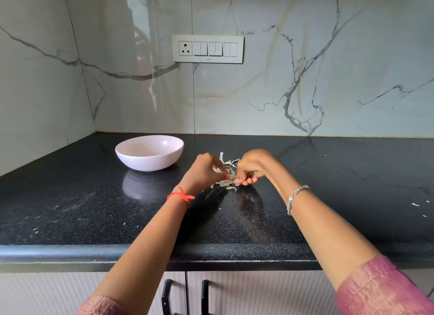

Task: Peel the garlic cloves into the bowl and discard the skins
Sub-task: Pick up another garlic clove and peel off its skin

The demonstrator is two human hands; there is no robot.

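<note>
Garlic skins (231, 165) are what you are dealing with. A few stray flakes (415, 204) lie to the right on the near part of the bench (94, 209), and the main loose pile sits farther in, between your hands. Your left hand (204, 171) has its fingers curled down and nips at the pile's left edge. Your right hand (250, 168) is curled the same way, fingertips tucked into the right edge. I cannot tell whether a clove is hidden under either.

These skins look papery, nearly weightless and brittle, so they will likely cling, tear and drift. Gather them by cupping from both sides and pressing lightly inward rather than picking at single pieces. Any clove would be firm and a little slick, best held across its belly.

Beyond, to the left and well apart from the pile, stands the bowl (150, 160); behind it is the switch panel (207, 48)
</note>
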